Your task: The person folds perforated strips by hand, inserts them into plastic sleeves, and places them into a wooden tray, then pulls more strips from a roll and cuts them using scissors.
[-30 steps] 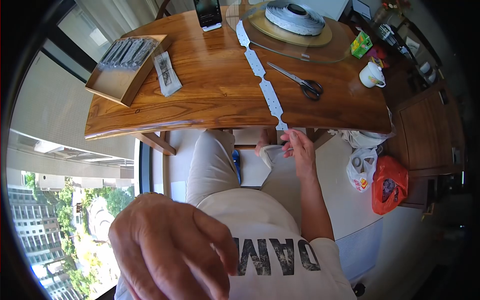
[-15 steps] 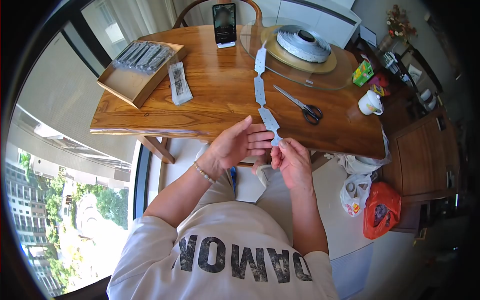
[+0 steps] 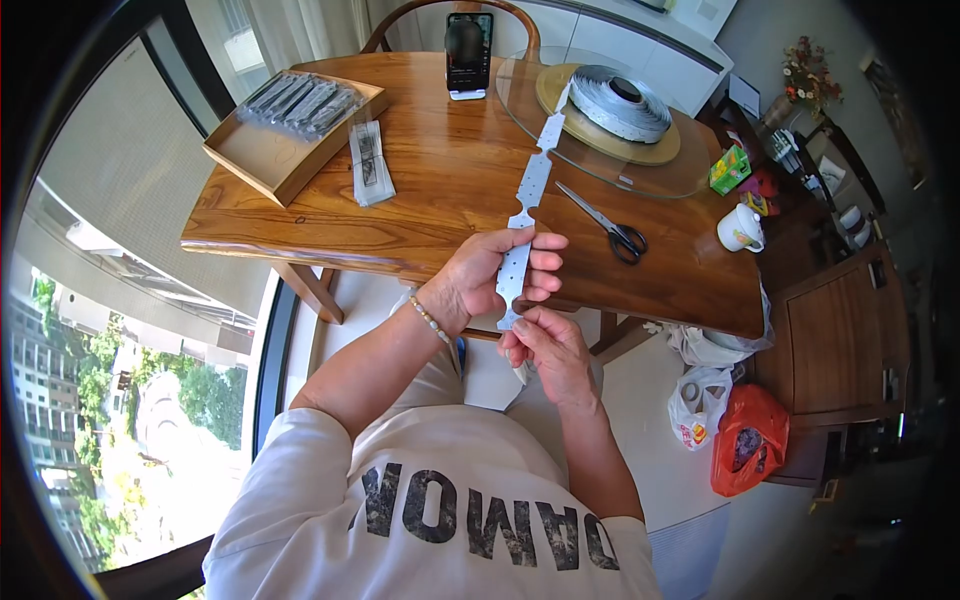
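A pale, dotted strip with notched edges [image 3: 534, 182] runs from the large roll [image 3: 620, 105] on the round turntable down past the table's front edge. My left hand [image 3: 500, 272], a beaded bracelet at its wrist, holds the strip with the thumb on top and the fingers beneath it. The strip's near end is pinched between thumb and fingers of my right hand [image 3: 548, 350], just below the left one. Black-handled scissors [image 3: 625, 243] lie partly open on the table, right of the strip.
A wooden tray [image 3: 280, 180] with wrapped packets stands at the table's left, beside a flat packet [image 3: 371, 170]. A phone [image 3: 468, 55] on a stand is at the back. A lidded white cup [image 3: 740, 229] and green box [image 3: 729, 170] are at the right; bags [image 3: 750, 440] sit below.
My left hand has come up from the lower left and closed on the strip. My right hand has drawn the strip's end towards my body and left. The head view has shifted.
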A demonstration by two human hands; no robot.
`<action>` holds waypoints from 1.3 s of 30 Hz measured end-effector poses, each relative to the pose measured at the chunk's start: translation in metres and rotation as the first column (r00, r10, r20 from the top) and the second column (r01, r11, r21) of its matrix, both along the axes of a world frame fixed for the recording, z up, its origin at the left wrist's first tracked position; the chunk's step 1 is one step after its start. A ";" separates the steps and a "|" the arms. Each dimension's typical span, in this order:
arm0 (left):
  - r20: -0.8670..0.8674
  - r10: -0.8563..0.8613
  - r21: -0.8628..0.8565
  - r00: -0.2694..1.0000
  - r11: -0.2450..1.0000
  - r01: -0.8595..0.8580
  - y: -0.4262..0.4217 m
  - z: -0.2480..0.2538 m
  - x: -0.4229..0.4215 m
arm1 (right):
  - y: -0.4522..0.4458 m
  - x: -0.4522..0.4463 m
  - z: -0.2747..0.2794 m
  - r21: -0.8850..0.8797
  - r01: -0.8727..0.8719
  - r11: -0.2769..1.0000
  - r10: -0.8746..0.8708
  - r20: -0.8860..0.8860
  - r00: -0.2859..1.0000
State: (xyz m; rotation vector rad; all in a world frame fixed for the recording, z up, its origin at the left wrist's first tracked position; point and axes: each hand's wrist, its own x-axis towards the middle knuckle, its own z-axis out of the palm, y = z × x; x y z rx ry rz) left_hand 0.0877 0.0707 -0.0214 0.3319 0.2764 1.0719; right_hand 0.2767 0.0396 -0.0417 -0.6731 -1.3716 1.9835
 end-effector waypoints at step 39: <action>-0.319 0.002 -0.259 0.948 0.962 -0.090 -0.088 -0.076 0.005 | -0.061 0.012 -0.037 -0.094 0.126 0.988 -0.100 0.243 0.965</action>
